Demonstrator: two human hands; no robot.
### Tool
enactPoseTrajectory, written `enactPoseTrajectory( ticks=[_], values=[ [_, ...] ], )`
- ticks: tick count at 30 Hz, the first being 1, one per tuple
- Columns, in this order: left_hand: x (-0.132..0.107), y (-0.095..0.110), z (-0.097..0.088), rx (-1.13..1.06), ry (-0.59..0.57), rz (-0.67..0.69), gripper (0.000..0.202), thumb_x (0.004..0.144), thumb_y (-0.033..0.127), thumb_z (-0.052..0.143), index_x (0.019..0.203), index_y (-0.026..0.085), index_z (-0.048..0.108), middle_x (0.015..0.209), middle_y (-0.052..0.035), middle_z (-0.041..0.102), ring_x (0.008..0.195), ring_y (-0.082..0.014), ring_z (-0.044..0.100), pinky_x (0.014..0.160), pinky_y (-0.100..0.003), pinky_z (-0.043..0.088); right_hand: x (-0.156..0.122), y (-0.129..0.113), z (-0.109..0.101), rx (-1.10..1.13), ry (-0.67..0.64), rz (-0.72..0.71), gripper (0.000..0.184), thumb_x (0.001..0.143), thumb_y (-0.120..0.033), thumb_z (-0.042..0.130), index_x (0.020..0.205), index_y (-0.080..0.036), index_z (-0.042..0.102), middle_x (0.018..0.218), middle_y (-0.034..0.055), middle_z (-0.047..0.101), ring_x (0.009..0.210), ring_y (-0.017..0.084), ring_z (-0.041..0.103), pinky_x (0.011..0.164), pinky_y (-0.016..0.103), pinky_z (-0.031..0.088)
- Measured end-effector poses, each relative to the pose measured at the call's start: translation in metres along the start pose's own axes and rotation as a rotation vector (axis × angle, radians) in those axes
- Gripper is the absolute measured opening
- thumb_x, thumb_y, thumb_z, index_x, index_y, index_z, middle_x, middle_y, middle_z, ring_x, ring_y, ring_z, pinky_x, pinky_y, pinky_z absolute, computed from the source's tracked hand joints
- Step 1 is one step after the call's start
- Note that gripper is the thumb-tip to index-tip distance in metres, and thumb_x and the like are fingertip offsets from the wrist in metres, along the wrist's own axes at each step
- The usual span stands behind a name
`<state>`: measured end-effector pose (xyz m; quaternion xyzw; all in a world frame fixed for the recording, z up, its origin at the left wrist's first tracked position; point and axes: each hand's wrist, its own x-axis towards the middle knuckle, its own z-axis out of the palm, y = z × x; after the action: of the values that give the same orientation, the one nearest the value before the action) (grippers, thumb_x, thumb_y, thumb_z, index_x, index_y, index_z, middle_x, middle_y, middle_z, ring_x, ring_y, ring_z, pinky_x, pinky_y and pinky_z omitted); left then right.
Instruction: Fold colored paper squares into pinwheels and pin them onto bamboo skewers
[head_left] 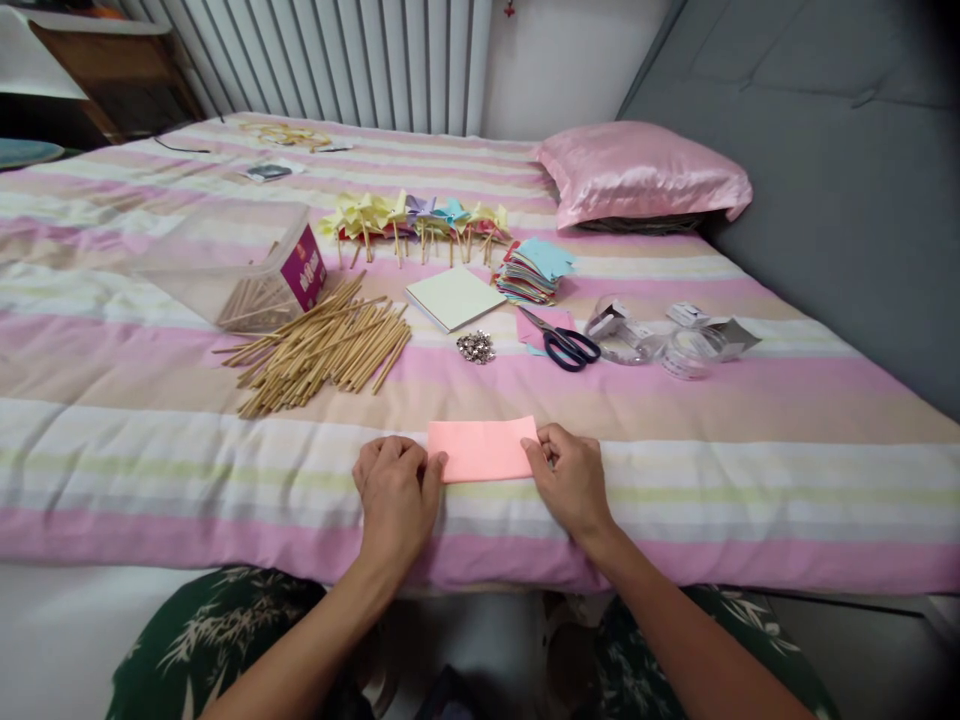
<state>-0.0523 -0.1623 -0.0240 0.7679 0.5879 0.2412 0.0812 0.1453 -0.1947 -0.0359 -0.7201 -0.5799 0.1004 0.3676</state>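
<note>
A pink sheet of paper (484,450), an oblong that looks folded over, is held level just above or on the front of the striped bedspread. My left hand (396,485) pinches its left end, thumb on top and fingers curled behind. At the opposite end my right hand (571,475) grips the right edge between thumb and bent fingers. Beyond the paper lies a small heap of metal pins or fasteners (475,347). Behind that heap is a pad of pale green square paper (455,298). Dark-handled scissors (564,342) rest on some pink paper to the right.
Loose wooden sticks (322,350) spill from a tipped clear plastic box (225,250) at left. Paper pinwheels (420,215) stand in a row farther back, beside a stack of coloured cut paper (534,270). Clear tape rolls (686,352) and a pink pillow (641,175) are at right.
</note>
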Motion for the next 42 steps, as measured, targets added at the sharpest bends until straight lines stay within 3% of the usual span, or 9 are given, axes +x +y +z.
enactPoseTrajectory(
  ticks=[19, 27, 42],
  values=[
    [0.0025, 0.0027, 0.0004, 0.103, -0.014, -0.012, 0.034, 0.085, 0.038, 0.051, 0.057, 0.018, 0.054, 0.074, -0.0070, 0.057, 0.085, -0.0264, 0.048, 0.078, -0.043, 0.033, -0.0027, -0.0001, 0.0009, -0.105, 0.017, 0.011, 0.022, 0.082, -0.028, 0.047, 0.062, -0.020, 0.044, 0.046, -0.0056, 0.044, 0.044, 0.011, 0.040, 0.058, 0.026, 0.031],
    [0.0021, 0.0015, 0.0021, 0.085, 0.005, 0.021, 0.035, 0.086, 0.038, 0.050, 0.056, 0.019, 0.052, 0.073, -0.0072, 0.056, 0.080, -0.0252, 0.048, 0.075, -0.044, 0.033, -0.0026, -0.0011, 0.0011, -0.161, 0.032, -0.003, 0.022, 0.083, -0.027, 0.046, 0.062, -0.020, 0.047, 0.048, -0.0042, 0.049, 0.047, 0.013, 0.046, 0.060, 0.028, 0.032],
    [0.0022, 0.0040, 0.0018, 0.174, -0.013, 0.038, 0.036, 0.085, 0.039, 0.048, 0.056, 0.019, 0.054, 0.075, -0.0092, 0.057, 0.086, -0.0283, 0.046, 0.082, -0.048, 0.031, -0.0042, -0.0003, 0.0075, -0.306, 0.006, 0.034, 0.020, 0.086, -0.027, 0.045, 0.068, -0.020, 0.044, 0.054, -0.0014, 0.055, 0.054, 0.017, 0.053, 0.071, 0.032, 0.032]
  ],
)
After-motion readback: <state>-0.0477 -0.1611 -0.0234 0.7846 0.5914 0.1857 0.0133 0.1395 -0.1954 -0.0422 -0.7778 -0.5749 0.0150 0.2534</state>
